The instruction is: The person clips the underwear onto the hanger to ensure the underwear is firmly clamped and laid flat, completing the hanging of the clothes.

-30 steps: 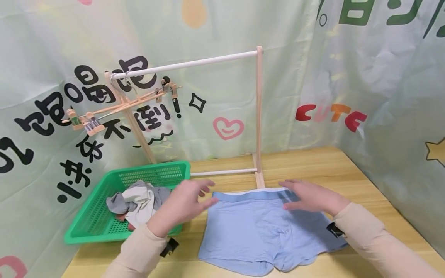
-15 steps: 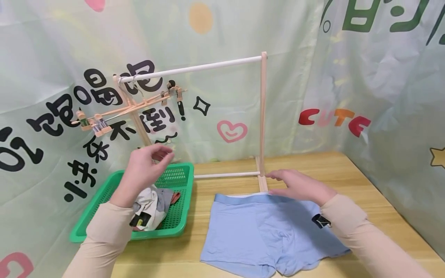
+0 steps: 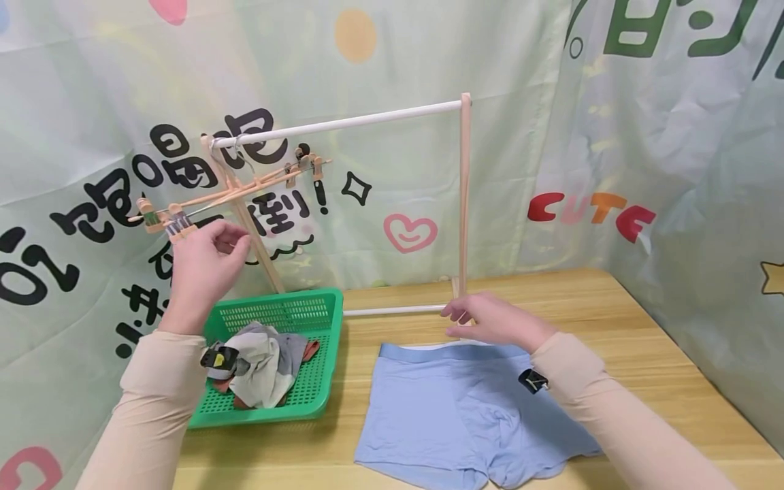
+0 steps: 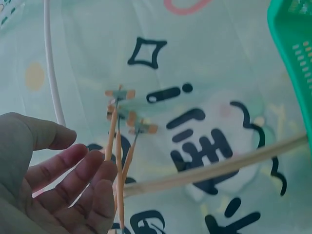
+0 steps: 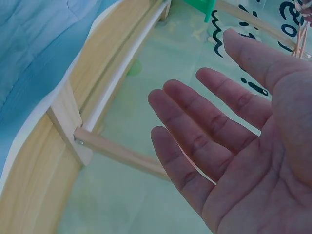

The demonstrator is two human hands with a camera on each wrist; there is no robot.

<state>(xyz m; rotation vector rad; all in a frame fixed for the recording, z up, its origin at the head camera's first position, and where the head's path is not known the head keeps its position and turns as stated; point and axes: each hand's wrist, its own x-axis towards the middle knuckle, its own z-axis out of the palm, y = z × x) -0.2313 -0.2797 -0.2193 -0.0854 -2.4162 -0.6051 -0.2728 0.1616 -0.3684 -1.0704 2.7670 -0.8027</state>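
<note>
In the head view my left hand (image 3: 205, 269) is raised just below the near end of the clip hangers (image 3: 245, 188), which hang by their hooks from a rack's white rail. The left wrist view shows its fingers loosely bent, with nothing between them. My right hand (image 3: 490, 320) hovers over the waistband of light blue boxer shorts (image 3: 422, 408), which lie flat on the table. In the right wrist view the fingers of that hand (image 5: 209, 136) are relaxed and hold nothing. Wooden clips (image 3: 177, 221) sit at the hangers' near end, partly covered by my left hand.
A green basket (image 3: 333, 354) with crumpled grey, white and rust-coloured clothes (image 3: 263, 367) stands at the left of the wooden table (image 3: 569, 299). The rack's right post (image 3: 464, 197) rises behind the shorts. A printed curtain (image 3: 392, 170) surrounds the table.
My left hand has moved from beside the shorts, up and left over the basket to the hangers. My right hand has shifted slightly left. The shorts stay in place.
</note>
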